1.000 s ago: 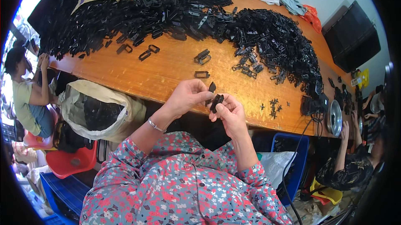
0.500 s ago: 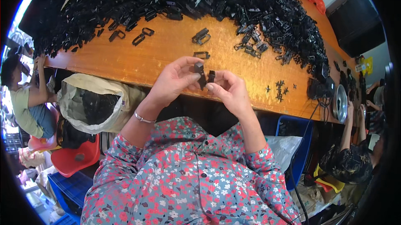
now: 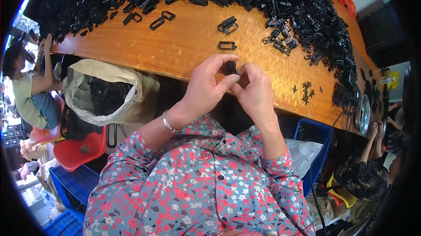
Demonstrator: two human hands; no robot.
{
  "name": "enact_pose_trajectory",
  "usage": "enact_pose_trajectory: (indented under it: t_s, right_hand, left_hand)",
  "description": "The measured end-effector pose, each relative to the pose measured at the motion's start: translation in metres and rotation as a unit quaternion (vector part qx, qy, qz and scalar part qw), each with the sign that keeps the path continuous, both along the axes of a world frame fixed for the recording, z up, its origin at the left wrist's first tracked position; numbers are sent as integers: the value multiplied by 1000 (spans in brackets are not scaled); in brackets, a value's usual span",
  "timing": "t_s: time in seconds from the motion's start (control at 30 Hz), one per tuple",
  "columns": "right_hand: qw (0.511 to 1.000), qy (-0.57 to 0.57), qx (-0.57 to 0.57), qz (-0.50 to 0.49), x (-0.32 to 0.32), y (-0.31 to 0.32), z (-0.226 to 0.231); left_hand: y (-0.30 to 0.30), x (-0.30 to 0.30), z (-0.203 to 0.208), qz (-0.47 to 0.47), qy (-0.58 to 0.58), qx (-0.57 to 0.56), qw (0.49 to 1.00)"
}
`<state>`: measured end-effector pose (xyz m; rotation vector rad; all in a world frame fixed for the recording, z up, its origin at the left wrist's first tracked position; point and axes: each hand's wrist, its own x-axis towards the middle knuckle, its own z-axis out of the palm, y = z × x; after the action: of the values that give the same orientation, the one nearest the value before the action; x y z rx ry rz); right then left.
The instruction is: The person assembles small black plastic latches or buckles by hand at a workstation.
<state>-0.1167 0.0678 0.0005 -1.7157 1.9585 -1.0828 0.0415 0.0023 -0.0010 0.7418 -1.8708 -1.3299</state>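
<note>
Above the table's front edge, my left hand (image 3: 209,80) and my right hand (image 3: 255,87) meet fingertip to fingertip. Between them is a small black plastic part (image 3: 231,67), mostly covered by the fingers. Both hands are closed around it, thumbs pressed close together. Just beyond the fingers lies a black rectangular plastic frame (image 3: 226,45) on the wooden table (image 3: 184,38). Farther back sits a pair of black plastic pieces (image 3: 228,25), one leaning against the other. Off to the right are several tiny black cross-shaped pieces (image 3: 306,91).
A long heap of black plastic parts (image 3: 302,16) runs along the table's back and right. Left of me stands an open white sack (image 3: 140,91) holding black parts. A metal bowl (image 3: 364,114) is at the right edge. Other people sit at both sides; blue crates (image 3: 74,183) flank me.
My hands have come together, bringing the two black pieces they held apart into one spot. The view has shifted, so the table things appear higher and farther right.
</note>
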Motion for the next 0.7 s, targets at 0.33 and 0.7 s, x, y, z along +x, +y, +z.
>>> enact_pose_trajectory:
  t_s: [0.33, 0.7]
  right_hand:
    - [908, -414, 52, 44, 11, -4, -31]
    - [920, -368, 97, 98, 26, 23, -11]
  left_hand:
    - [3, 3, -8, 23, 102, 203, 974]
    - [-11, -3, 17, -131, 122, 377, 909]
